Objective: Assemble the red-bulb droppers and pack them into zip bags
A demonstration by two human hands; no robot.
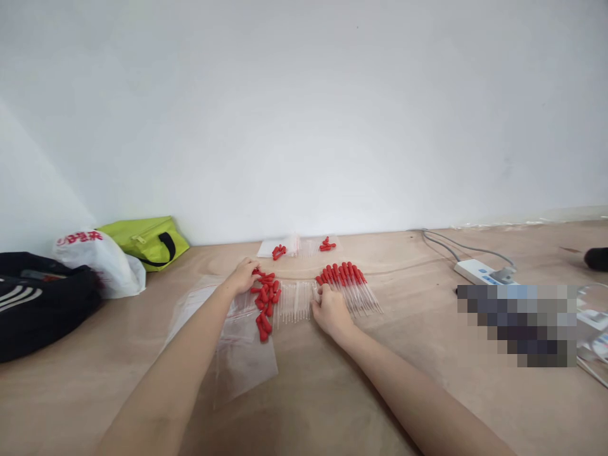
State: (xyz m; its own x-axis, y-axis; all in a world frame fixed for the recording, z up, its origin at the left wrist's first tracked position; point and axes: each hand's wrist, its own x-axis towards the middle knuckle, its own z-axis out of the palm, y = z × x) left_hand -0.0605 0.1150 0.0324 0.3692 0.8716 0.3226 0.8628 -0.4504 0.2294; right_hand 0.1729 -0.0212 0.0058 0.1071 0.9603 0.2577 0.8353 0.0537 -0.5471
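Observation:
My left hand point(244, 275) is at the far end of a pile of red rubber dropper bulbs point(268, 294), its fingertips closed on one bulb. The bulbs lie loose on clear plastic bags point(247, 373). To their right is a row of bare glass dropper tubes point(293, 303), side by side. My right hand point(330, 310) pinches at the right end of that row, apparently on a glass tube; the fingers partly hide it. Just beyond and right of this hand lie several droppers with red bulbs fitted point(349, 278), in a slanted row with their tips toward me.
By the wall lies a clear bag point(308, 246) with red bulbs and tubes. At left are a black bag point(42, 304), a white plastic bag point(99, 263) and a lime-green pouch point(147, 240). A power strip point(479, 271) with grey cables and a blurred-out patch are at right.

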